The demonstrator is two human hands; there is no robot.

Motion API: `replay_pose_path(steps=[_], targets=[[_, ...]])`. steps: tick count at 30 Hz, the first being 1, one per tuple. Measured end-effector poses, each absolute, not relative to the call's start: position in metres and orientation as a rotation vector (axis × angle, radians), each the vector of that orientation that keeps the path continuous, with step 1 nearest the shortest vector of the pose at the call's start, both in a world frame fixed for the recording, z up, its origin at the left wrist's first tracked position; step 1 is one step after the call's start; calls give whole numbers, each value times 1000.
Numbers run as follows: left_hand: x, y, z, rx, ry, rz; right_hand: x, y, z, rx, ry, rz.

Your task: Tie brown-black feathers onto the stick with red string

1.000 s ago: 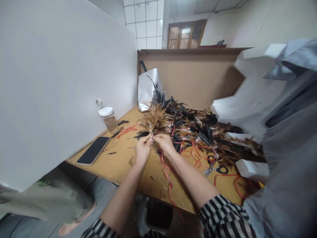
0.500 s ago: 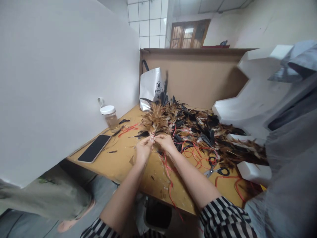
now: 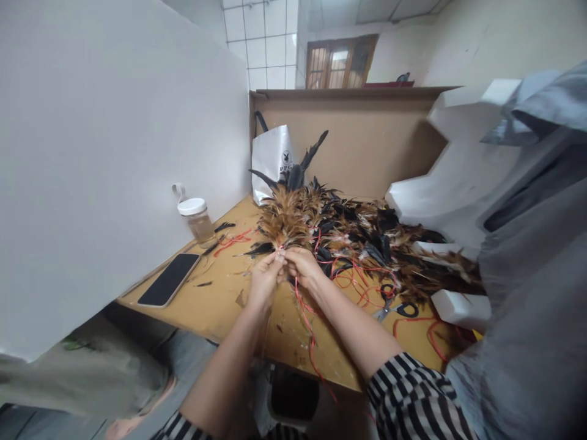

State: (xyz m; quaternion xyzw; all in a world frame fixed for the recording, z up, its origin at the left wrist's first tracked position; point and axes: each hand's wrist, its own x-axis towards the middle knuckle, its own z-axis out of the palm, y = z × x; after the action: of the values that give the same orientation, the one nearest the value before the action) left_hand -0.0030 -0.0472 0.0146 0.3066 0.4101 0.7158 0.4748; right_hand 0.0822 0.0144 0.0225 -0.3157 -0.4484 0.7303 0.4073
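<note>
A bunch of brown and black feathers (image 3: pixel 285 214) fans out away from me, with long black plumes at its far end. My left hand (image 3: pixel 266 276) is closed in a pinch at the near, tied end of the bunch. Right beside it, my right hand (image 3: pixel 300 266) pinches the same end, the fingertips of both hands meeting. Red string (image 3: pixel 303 305) trails from under my right hand across the table (image 3: pixel 220 305) and over its front edge. What exactly lies between the fingertips is mostly hidden. To the right, a large heap of feathers (image 3: pixel 367 235) is tangled with more red string.
Black-handled scissors (image 3: pixel 395 305) lie right of my right forearm, near a white foam block (image 3: pixel 461 307). On the left are a phone (image 3: pixel 169 280) and a lidded jar (image 3: pixel 197 220). A silver bag (image 3: pixel 270 159) stands behind. Another person's legs (image 3: pixel 92 366) show lower left.
The long black plumes of the bunch have swung up and spread more into view. My fingers have drawn closer together at the tied end. The whole view has shifted slightly.
</note>
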Motion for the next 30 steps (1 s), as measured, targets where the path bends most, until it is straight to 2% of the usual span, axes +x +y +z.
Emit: replay_pose_path(steps=[4,10,16,19,25,30], targets=[[-8,-50,20,631,864,1620,86,16,23,-674,-1153,1957],[-9,-46,22,500,836,1592,88,19,22,-657,-1157,1954],[-11,-40,20,612,856,1610,90,23,18,-623,-1226,1952],[-13,-39,16,619,908,1668,87,24,16,-766,-1284,1810],[-19,-34,12,535,952,1714,75,23,13,-958,-1555,1252],[-39,-24,16,332,829,1630,81,29,14,-950,-1786,1122]])
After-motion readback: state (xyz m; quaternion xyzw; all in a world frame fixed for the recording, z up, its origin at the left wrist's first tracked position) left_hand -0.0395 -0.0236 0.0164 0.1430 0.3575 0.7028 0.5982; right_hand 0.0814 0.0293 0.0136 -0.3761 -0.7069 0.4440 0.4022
